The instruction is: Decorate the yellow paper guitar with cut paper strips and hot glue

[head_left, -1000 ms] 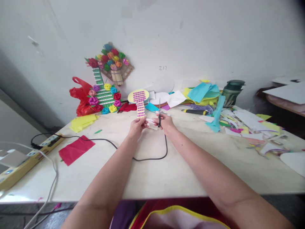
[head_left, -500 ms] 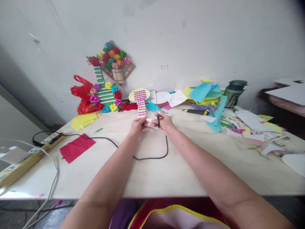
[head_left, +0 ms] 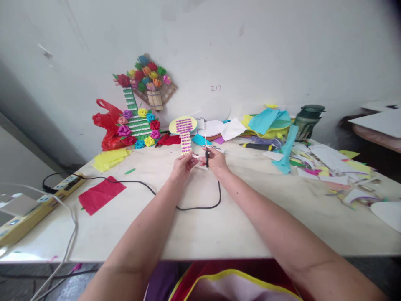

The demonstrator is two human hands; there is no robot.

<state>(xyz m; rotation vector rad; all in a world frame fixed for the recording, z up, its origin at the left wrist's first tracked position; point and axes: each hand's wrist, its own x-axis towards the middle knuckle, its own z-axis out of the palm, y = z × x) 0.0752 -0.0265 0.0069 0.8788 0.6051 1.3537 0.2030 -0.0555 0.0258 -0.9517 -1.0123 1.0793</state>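
My left hand (head_left: pixel 183 164) is closed on a small strip of white paper (head_left: pixel 195 156), which sticks out to the right from its fingertips. My right hand (head_left: pixel 216 162) grips a pair of scissors (head_left: pixel 206 155) with dark handles, blades pointing up and away from me. Its fingertips nearly meet the right end of the strip; whether they touch it I cannot tell. Just beyond my left hand lies a yellow paper shape (head_left: pixel 186 141) with a round top and a stem, covered in short purple strips. A white piece of paper rests on the table below the hands.
A black cord (head_left: pixel 200 208) crosses the table in front of my hands. To the left are red paper (head_left: pixel 102 195), yellow paper (head_left: pixel 112 159) and a power strip (head_left: pixel 59 191). Paper flowers (head_left: pixel 144 129) stand at the wall. Paper scraps (head_left: pixel 332 163), a dark bottle (head_left: pixel 309 121) and a black-and-yellow tool (head_left: pixel 257 146) lie right.
My right hand and the scissors have shifted slightly up and left, turning a little. The white strip between the hands now looks narrower. My left hand has hardly moved.
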